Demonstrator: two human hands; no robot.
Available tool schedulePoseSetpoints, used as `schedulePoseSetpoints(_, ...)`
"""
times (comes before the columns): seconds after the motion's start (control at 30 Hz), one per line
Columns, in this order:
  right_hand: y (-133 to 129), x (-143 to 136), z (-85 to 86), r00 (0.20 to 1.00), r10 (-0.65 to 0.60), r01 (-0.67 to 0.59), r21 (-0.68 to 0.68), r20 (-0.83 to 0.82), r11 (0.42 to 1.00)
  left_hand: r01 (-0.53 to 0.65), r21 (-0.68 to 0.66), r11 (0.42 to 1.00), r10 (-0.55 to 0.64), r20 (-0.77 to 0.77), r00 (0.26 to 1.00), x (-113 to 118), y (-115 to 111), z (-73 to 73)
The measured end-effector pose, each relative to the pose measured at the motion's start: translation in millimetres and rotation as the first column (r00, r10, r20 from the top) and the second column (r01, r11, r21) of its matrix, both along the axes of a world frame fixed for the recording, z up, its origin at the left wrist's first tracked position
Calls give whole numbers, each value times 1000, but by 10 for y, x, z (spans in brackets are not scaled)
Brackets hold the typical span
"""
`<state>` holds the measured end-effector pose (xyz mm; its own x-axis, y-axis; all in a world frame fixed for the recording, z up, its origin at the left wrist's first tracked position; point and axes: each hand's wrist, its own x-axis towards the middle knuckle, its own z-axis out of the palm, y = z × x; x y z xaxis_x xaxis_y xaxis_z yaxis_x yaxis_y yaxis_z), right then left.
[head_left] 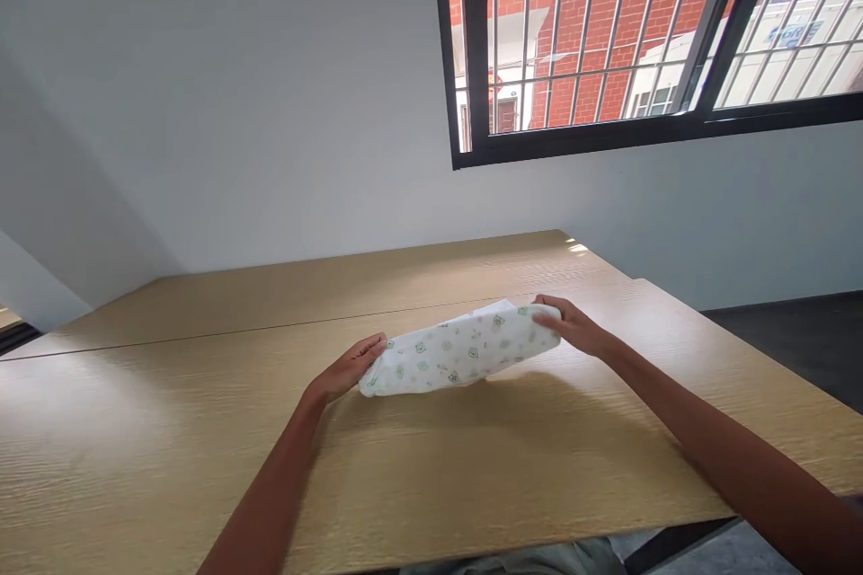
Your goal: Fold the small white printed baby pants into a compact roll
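Note:
A white folded cloth [458, 350] with small green and grey animal and leaf prints is held between my two hands, just over the table. My left hand [351, 366] pinches its left end, thumb on top. The upper right corner is gripped by my right hand [570, 323], with the fingers partly behind the fabric. The cloth slants upward to the right and casts a shadow below. A plain white layer shows along its far edge. Whether its lower edge touches the table, I cannot tell.
The light wooden table [168, 431] has a seam running across its far part. Behind it rises a pale wall [270, 90] with a black-framed, barred window [586, 144] at the upper right. Dark floor [796, 332] shows beyond the table's right edge.

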<state>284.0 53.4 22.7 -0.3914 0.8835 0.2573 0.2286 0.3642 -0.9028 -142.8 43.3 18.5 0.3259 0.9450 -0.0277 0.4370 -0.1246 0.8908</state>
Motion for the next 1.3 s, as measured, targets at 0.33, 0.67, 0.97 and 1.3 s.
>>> schedulePoseSetpoints(0.33, 1076, -454, -436, 931, -316, 336, -92, 182, 937, 83, -324, 942, 84, 469, 879, -154, 78, -163)
schedulePoseSetpoints(0.67, 1331, -419, -420, 833, -226, 371, -208, 504, 905, 139, -280, 950, 17, 489, 872, -268, 155, -229)
schedulePoseSetpoints(0.97, 1357, -562, -395, 743, -266, 426, -127, 614, 896, 10, -220, 975, 53, 278, 959, -266, 113, -107)
schedulePoseSetpoints(1.3, 1158, -510, -435, 753, -291, 413, -80, 590, 907, -50, -199, 979, 53, 10, 999, -268, 94, -30)
